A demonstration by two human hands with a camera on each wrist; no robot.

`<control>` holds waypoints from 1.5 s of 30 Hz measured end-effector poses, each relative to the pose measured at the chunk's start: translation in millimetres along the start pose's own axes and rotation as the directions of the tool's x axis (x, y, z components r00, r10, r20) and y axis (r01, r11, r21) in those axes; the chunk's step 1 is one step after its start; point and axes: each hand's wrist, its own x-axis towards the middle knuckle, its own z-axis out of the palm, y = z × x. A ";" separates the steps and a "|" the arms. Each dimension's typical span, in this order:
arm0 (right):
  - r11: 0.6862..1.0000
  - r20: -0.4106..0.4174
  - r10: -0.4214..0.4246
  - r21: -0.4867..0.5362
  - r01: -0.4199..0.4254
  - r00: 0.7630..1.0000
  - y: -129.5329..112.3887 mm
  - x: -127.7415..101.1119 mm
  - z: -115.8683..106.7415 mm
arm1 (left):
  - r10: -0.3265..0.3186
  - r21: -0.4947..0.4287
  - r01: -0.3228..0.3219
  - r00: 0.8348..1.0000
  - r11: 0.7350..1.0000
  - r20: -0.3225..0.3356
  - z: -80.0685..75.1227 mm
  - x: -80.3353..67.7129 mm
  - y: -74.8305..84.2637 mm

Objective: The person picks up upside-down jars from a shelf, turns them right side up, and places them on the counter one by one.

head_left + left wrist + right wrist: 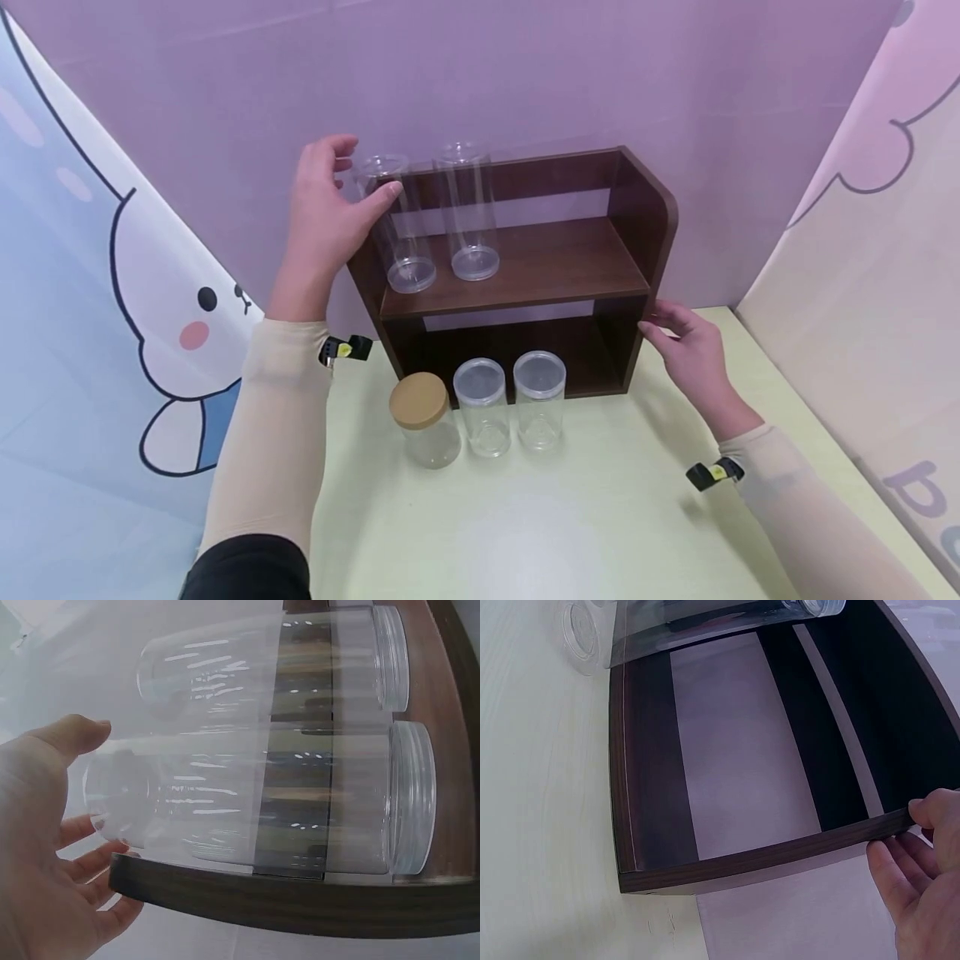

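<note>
In the head view, my left hand (330, 200) is beside the upper end of a tall clear plastic jar (411, 242), its thumb and fingers spread apart. This jar stands at the left of the upper tier, its ribbed lid (414, 799) downward. To its right stands a second tall clear jar (471, 208), also lid down. Both stand on a dark brown two-tier wooden shelf (555, 254). My right hand (690, 354) holds the shelf's right side panel at its front edge, thumb on the edge and fingers on the outer face.
Before the shelf, a jar with a tan lid (420, 402) and two shorter clear jars (482, 408) with translucent lids stand in a row on the pale table (525, 533). A purple cloth backdrop (525, 75) hangs behind, with printed cloth panels at both sides.
</note>
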 end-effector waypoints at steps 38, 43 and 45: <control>1.000 0.019 -0.003 -0.025 0.003 1.000 0.8 1.2 1.2 | -0.037 -0.035 0.041 0.994 0.999 0.105 0.1 -0.9 6.2; 1.000 0.015 -0.001 -0.028 0.002 1.000 1.7 1.7 1.9 | -0.007 -0.058 0.012 0.996 0.998 0.085 -2.0 -6.6 10.4; 1.000 0.015 0.001 -0.028 -0.001 1.000 0.8 1.4 2.2 | 0.011 -0.065 -0.006 0.997 0.998 0.078 -3.3 -9.7 13.4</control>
